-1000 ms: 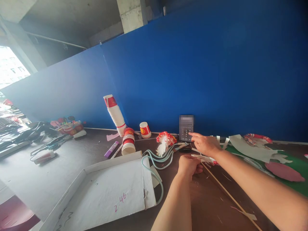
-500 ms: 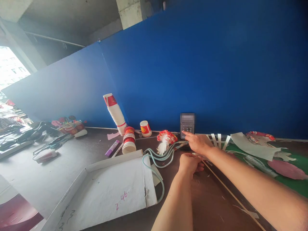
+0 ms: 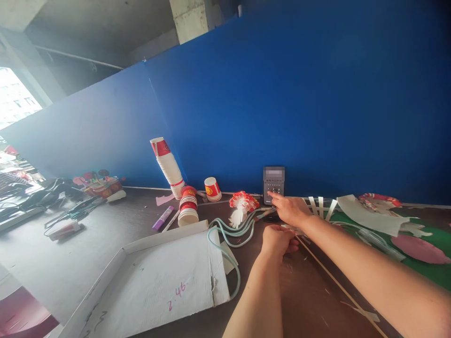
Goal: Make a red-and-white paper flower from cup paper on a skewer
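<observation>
A small black device with a keypad and a blurred screen (image 3: pixel 274 184) leans upright against the blue partition. My right hand (image 3: pixel 292 210) reaches to it, index finger stretched out with its tip at the keypad; I cannot tell whether it presses a key. The other right fingers are partly hidden. Just below and nearer to me, my left hand (image 3: pixel 276 240) is closed, fingers curled, and a small pale bit shows at its fingertips. What it grips is hidden. A pale green cable (image 3: pixel 243 229) runs in loops left of my hands, beside a red and white paper flower (image 3: pixel 243 204).
A white cardboard box lid (image 3: pixel 151 281) covers the front left. Behind it stand stacked paper cups (image 3: pixel 169 169), a single upturned cup (image 3: pixel 212 189) and a purple glue stick (image 3: pixel 163 218). Paper scraps (image 3: pixel 369 216) and a pink oval (image 3: pixel 419 249) lie at right, near a thin stick (image 3: pixel 338 284).
My right index fingertip has shifted very slightly across the keypad. The left hand stays in place, and the view has tilted a little.
</observation>
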A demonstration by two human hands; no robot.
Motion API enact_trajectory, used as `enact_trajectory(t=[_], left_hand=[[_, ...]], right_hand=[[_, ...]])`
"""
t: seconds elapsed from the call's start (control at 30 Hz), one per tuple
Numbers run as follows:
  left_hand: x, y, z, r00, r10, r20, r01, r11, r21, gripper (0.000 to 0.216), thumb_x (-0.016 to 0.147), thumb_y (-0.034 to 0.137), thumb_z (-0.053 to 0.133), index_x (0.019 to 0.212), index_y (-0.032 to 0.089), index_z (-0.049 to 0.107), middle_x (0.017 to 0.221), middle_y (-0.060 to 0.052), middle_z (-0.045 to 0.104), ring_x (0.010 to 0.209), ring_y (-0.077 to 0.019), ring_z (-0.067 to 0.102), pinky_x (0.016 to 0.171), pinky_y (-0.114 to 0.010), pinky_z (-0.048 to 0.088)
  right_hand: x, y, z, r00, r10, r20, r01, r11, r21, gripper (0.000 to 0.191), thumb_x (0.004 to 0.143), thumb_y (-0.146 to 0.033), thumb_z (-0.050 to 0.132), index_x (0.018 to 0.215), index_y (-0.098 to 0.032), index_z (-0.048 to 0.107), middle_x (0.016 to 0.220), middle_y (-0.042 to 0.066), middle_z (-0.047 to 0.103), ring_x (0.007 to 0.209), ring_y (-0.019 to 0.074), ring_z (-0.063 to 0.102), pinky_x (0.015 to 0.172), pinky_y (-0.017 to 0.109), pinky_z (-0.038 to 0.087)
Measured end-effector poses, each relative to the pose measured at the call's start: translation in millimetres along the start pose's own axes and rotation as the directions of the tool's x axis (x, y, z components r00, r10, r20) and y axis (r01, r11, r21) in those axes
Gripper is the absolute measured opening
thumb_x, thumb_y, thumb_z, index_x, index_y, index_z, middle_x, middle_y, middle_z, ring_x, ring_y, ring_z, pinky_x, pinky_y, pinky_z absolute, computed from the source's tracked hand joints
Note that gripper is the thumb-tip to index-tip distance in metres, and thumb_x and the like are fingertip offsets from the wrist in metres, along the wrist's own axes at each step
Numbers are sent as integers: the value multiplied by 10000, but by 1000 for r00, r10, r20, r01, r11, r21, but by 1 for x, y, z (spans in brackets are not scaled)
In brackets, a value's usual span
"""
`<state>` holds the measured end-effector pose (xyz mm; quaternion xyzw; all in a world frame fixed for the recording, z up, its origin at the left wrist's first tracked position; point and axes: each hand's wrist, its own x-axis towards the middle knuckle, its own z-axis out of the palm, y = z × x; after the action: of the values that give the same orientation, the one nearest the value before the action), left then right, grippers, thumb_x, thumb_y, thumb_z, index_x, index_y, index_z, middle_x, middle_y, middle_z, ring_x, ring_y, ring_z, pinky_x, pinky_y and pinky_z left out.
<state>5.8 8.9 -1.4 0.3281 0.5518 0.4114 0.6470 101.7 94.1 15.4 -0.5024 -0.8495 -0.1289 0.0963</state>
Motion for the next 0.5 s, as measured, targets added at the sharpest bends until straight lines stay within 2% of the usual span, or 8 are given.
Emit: enact_trajectory(t=[0.5], left_hand=[[0,-2,0,1000,16,-5,-16,1000,-16,108,767,74,628,701,125,559,547,3,570,496,-88,569,469,-184,504]], right_hand=[[-2,4,3,999,-38,-34,37,999,-34,348,872,-150,384,924,-232,719,1469,-36,476,860,216,720,674,352,528]])
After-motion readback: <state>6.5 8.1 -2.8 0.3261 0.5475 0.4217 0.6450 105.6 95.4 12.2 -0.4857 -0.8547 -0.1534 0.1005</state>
